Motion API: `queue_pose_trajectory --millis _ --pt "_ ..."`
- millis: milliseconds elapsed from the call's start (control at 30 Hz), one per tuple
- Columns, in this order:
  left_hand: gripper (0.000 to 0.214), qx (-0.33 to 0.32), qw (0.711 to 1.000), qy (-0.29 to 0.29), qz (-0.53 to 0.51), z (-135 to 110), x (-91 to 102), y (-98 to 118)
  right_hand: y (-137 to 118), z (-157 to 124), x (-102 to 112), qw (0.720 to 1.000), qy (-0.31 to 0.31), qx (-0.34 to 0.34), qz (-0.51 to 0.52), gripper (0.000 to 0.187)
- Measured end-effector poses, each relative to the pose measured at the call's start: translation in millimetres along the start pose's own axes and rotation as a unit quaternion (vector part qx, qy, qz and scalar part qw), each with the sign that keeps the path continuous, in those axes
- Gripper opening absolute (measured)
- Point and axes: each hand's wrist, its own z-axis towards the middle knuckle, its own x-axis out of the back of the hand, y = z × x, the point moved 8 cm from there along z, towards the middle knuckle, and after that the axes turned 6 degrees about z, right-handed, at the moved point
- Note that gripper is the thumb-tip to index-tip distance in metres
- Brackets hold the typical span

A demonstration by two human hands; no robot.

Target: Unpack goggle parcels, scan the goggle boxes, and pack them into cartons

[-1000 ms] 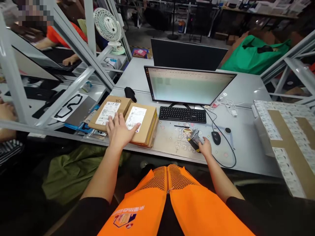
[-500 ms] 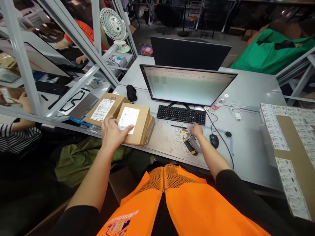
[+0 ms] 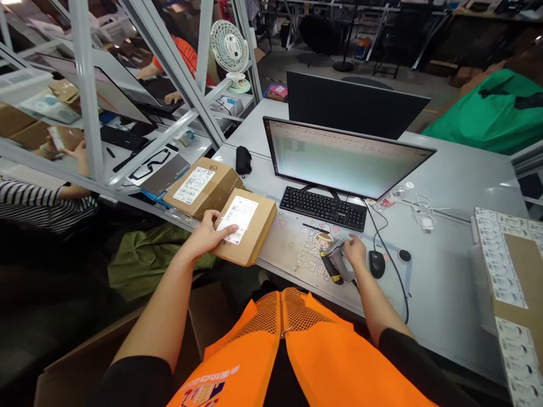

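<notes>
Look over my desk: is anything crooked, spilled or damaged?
No spill or damage is visible. The one slightly odd thing is the nearer brown cardboard box with a white label: its near end appears to jut past the front edge of the light-grey desk, though the bare left hand holds it.

I see a brown box [image 3: 254,232], closed, its white label [image 3: 240,220] facing up, its near side reaching past the desk's [image 3: 449,294] front edge. The grey, black and yellow scanner [image 3: 337,261] lies aslant on the desk, right of the box.
</notes>
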Motion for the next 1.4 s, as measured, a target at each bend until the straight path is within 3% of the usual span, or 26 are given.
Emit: queue_pose_trajectory --millis 133,267,433,600,767,867,967,1100,1233,1300,1400 --pt "0.098 0.009 0.980 -0.111 -0.166 5.8 -15.3 -19.3 56.8 -50.6 -11.1 0.999 0.029 0.002 0.039 0.064" --pt "0.096 -0.007 0.965 -0.182 -0.188 3.2 -18.7 -22.8 73.6 -73.3 -38.9 1.000 -0.021 0.008 0.013 0.072" --pt "0.089 -0.041 0.977 -0.144 -0.153 4.2 -9.3 -23.4 63.1 -69.9 -49.5 0.997 -0.058 0.003 -0.046 0.060" --pt "0.086 -0.091 0.981 -0.100 -0.140 -0.2 -1.7 -9.9 53.7 -66.4 -51.9 0.995 -0.078 0.019 -0.060 0.056" --pt "0.085 -0.118 0.981 -0.097 -0.120 -19.2 -0.3 13.5 47.1 -63.1 -54.2 0.994 -0.084 0.035 -0.068 0.062" --pt "0.081 -0.170 0.975 -0.108 -0.093 -43.6 -9.2 43.1 38.6 -62.2 -55.6 0.992 -0.099 0.043 -0.071 0.064" --pt "0.071 -0.253 0.957 -0.129 -0.054 -73.4 -37.9 83.3 25.8 -64.1 -56.1 0.990 -0.114 0.044 -0.066 0.071" --pt "0.059 -0.311 0.935 -0.164 0.048 -91.5 -107.8 115.0 14.3 -69.4 -43.9 0.995 -0.088 0.015 -0.042 0.074" --pt "0.053 -0.283 0.924 -0.150 0.209 -74.2 -170.2 102.7 17.9 -78.3 -10.9 0.998 -0.062 0.003 0.000 0.052" --pt "0.051 -0.268 0.919 -0.133 0.256 -64.4 -188.4 90.4 20.0 -85.9 11.5 0.997 -0.067 0.019 0.021 0.041" --pt "0.050 -0.269 0.919 -0.099 0.270 -58.2 -203.2 75.7 5.9 -106.5 42.6 0.986 -0.111 0.104 0.069 0.039"
